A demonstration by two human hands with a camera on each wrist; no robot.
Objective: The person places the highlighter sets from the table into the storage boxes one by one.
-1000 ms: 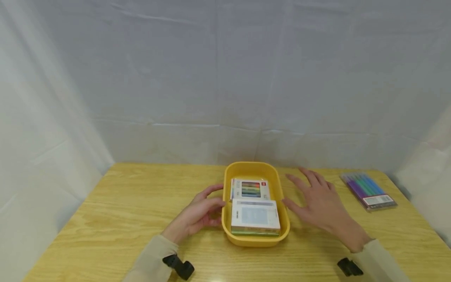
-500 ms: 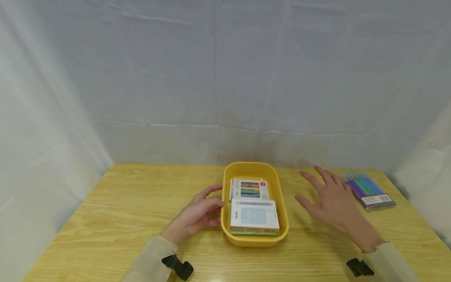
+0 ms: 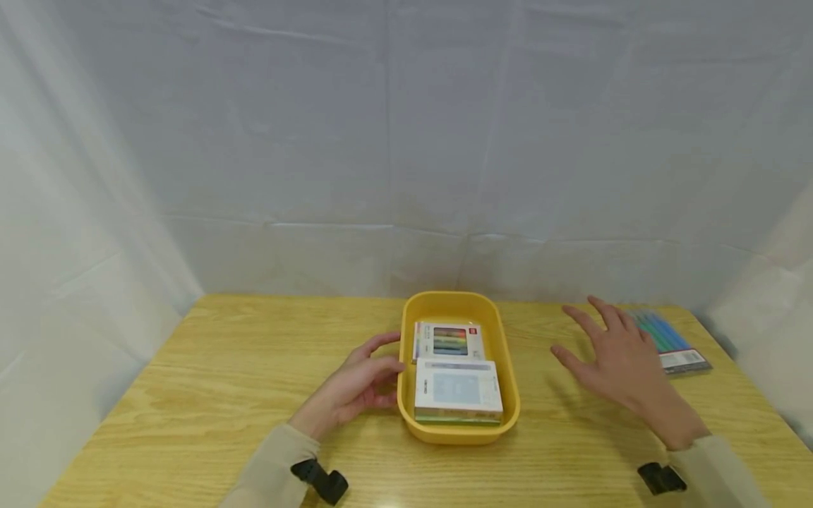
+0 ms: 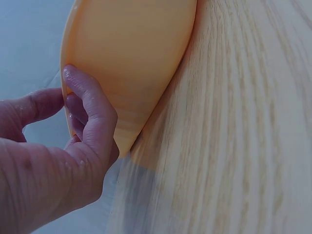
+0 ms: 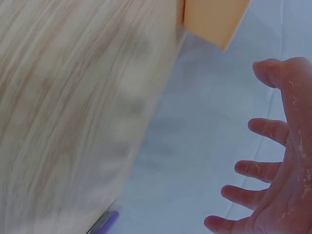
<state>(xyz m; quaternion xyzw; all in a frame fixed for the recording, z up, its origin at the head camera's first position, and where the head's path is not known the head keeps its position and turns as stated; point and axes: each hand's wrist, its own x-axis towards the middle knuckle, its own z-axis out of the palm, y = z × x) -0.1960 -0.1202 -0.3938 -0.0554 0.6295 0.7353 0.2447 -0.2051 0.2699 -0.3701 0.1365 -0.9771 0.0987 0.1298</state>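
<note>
A yellow plastic basin (image 3: 457, 436) with rounded corners sits on the table. My left hand (image 3: 356, 388) holds its left rim; in the left wrist view the thumb meets the rim from above, and bent fingers (image 4: 95, 105) lie against the outer wall. Inside the basin, a white box (image 3: 449, 342) with a window on coloured sticks lies behind a thicker white box (image 3: 459, 388) with a pale blue panel. My right hand (image 3: 625, 360) hovers with spread fingers, holding nothing. It partly covers a clear packet of purple, green and blue pens (image 3: 670, 335) at the right.
The wooden table (image 3: 254, 367) ends at a pale hanging sheet (image 3: 444, 176) behind the basin. More of the sheeting closes in both sides. Each wrist wears a black strap mount (image 3: 320, 481).
My right hand has moved rightward from beside the basin's right rim to over the pen packet's left part. The left hand and basin have stayed nearly in place.
</note>
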